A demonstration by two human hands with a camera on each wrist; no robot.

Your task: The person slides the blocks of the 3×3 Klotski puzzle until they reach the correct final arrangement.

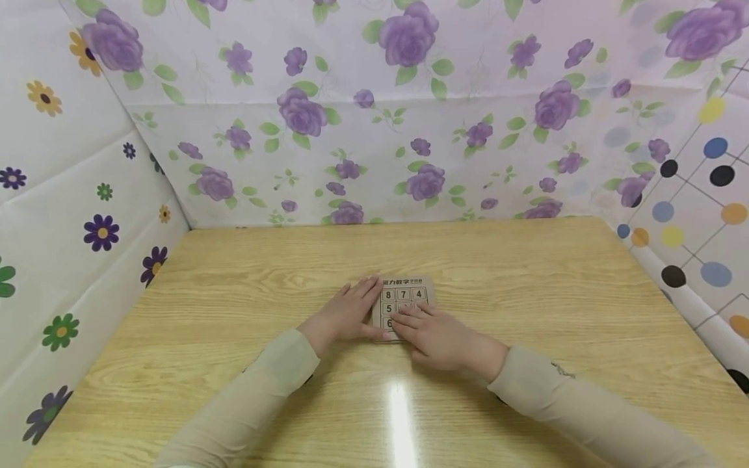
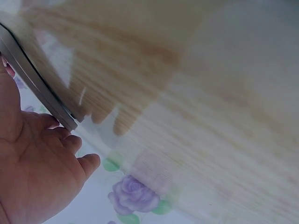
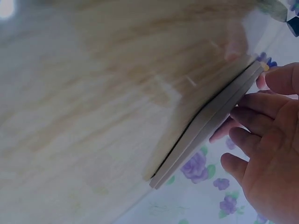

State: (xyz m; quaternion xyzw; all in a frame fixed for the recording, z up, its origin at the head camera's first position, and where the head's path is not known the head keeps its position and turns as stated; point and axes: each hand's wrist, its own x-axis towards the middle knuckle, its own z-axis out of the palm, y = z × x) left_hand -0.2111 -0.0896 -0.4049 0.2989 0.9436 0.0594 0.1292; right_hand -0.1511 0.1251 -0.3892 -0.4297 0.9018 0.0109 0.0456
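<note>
A flat grey sliding number puzzle [image 1: 404, 294] lies on the table in the head view, with 8, 7, 4, 5 and 6 readable on its tiles. My left hand [image 1: 348, 315] holds its left side, fingers by the upper left corner and thumb at the lower edge. Over the lower right of the board, my right hand [image 1: 441, 338] rests its extended fingers on the tiles and covers several of them. Both wrist views show the board edge-on: its side [image 2: 35, 79] is beside the left fingers, and its rim [image 3: 205, 128] is beside the right fingers.
The wooden table [image 1: 234, 273] has a light grain and a bright reflection near its front. A cloth with purple roses [image 1: 304, 112] hangs behind it. Flower-patterned cloth [image 1: 102, 232] borders the left, and dotted cloth [image 1: 673, 276] borders the right.
</note>
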